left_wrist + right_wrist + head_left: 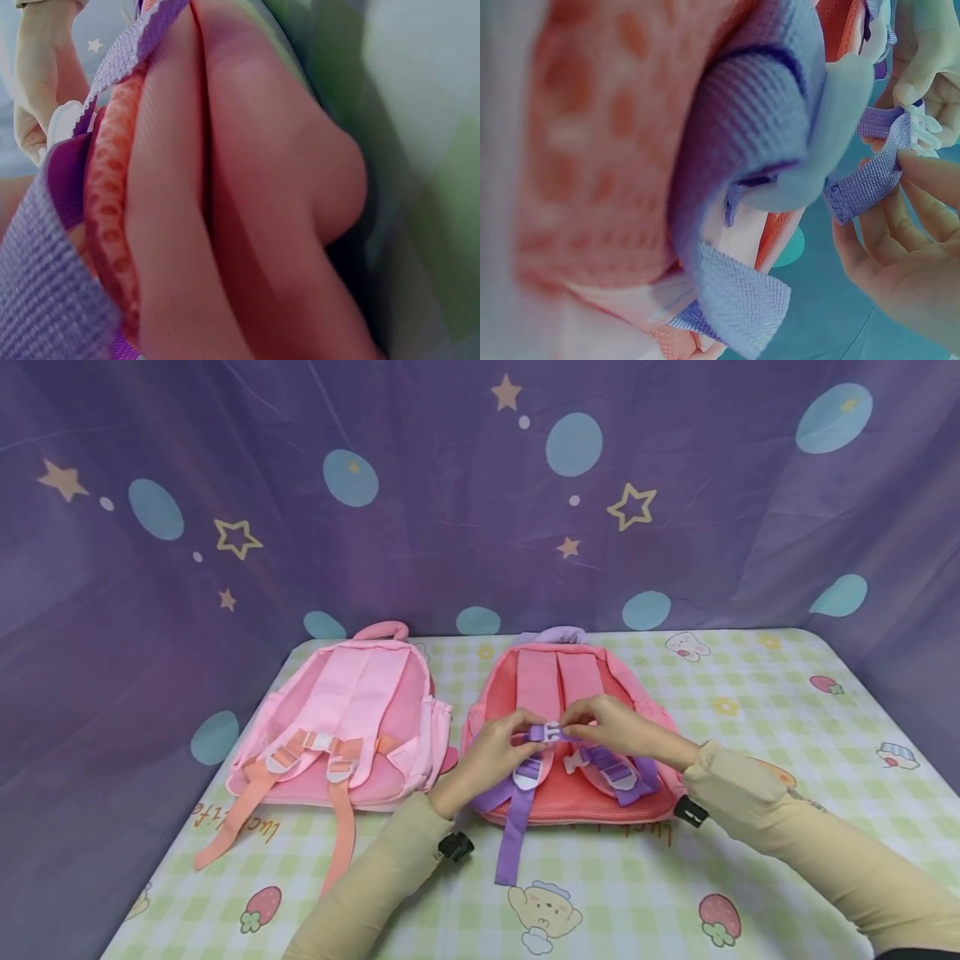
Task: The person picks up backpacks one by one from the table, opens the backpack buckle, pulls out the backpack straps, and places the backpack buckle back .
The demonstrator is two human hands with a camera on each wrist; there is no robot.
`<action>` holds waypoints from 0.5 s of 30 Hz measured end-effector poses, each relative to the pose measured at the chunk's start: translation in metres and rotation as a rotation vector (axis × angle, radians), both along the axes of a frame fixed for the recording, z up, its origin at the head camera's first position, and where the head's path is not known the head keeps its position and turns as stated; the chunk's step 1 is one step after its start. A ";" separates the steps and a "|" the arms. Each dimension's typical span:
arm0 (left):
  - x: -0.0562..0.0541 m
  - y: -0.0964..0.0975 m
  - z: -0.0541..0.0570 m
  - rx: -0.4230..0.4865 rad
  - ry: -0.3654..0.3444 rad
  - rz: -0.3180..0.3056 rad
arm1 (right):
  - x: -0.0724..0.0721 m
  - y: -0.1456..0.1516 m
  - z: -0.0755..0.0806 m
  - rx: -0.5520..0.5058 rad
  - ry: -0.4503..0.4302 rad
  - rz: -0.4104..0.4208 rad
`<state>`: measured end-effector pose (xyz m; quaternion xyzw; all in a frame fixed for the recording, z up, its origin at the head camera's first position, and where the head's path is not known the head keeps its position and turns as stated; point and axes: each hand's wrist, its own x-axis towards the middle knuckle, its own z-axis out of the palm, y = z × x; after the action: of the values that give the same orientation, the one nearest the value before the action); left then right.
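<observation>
A pink and coral backpack (540,689) lies with its strap side up. Above its middle, a white side-release buckle (551,732) on purple webbing is between my two hands. My left hand (491,753) pinches the left side of the purple strap at this buckle. From the right, my right hand (621,727) pinches the strap's other side. In the right wrist view, white prongs (926,133) show between the fingertips, beside a folded purple strap end (866,180). Whether the buckle halves are locked together I cannot tell. Another white buckle piece (576,762) lies just below on the bag.
To the left lies a light pink backpack (375,677) with orange straps (341,827) and a fastened white buckle (320,742). A purple strap tail (512,843) hangs onto the green checked tablecloth (420,902). Behind stands a purple curtain (450,527) with stars.
</observation>
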<state>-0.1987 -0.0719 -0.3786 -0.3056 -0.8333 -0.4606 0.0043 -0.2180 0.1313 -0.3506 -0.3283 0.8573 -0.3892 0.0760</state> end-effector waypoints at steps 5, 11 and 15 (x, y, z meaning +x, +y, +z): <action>0.001 0.000 0.001 -0.041 0.052 0.017 | 0.000 0.000 0.000 0.004 0.008 0.003; 0.001 -0.001 0.000 -0.040 0.081 0.019 | 0.000 0.006 -0.001 0.008 -0.021 -0.023; 0.001 -0.002 -0.001 -0.026 0.092 0.010 | 0.000 0.010 -0.002 0.013 -0.046 -0.037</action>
<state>-0.1979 -0.0737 -0.3795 -0.3223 -0.8397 -0.4352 0.0410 -0.2181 0.1416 -0.3527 -0.3031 0.8636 -0.3925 0.0905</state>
